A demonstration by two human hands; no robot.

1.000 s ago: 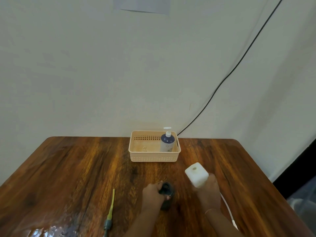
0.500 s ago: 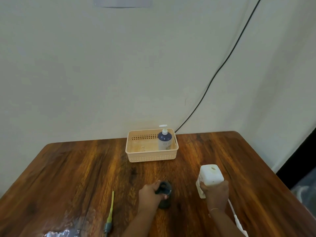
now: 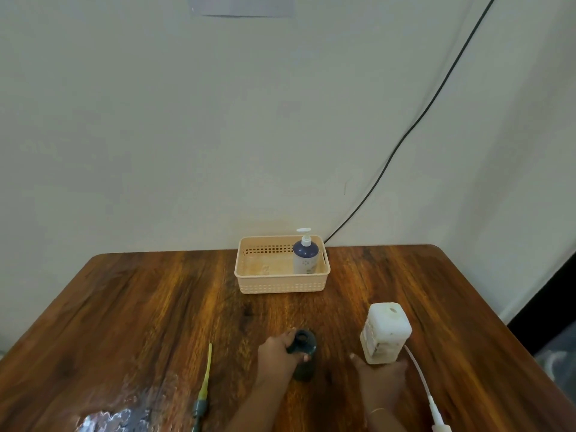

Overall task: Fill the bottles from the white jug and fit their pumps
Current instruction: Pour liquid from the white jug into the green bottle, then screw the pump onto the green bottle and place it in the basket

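A dark bottle [image 3: 304, 357] stands open-necked on the wooden table [image 3: 140, 307], and my left hand [image 3: 279, 357] grips it around the neck. The white jug [image 3: 386, 332] stands upright to its right with its opening on top. My right hand [image 3: 380, 375] is wrapped around the jug's near base, thumb at the left corner. A white pump with a long tube [image 3: 420, 381] lies on the table behind my right wrist. Left of the bottle lies a second pump with a yellow tube [image 3: 204, 385].
A beige basket [image 3: 280, 285] at the table's back edge holds a blue bottle with a white pump [image 3: 305, 257] fitted. A wet patch [image 3: 115, 419] shines at the near left. A black cable [image 3: 405, 135] runs down the wall behind the basket.
The jug went from tilted over the dark bottle to upright, then moved right and down onto the table. My right hand slid down to its base. My left hand stayed on the bottle.
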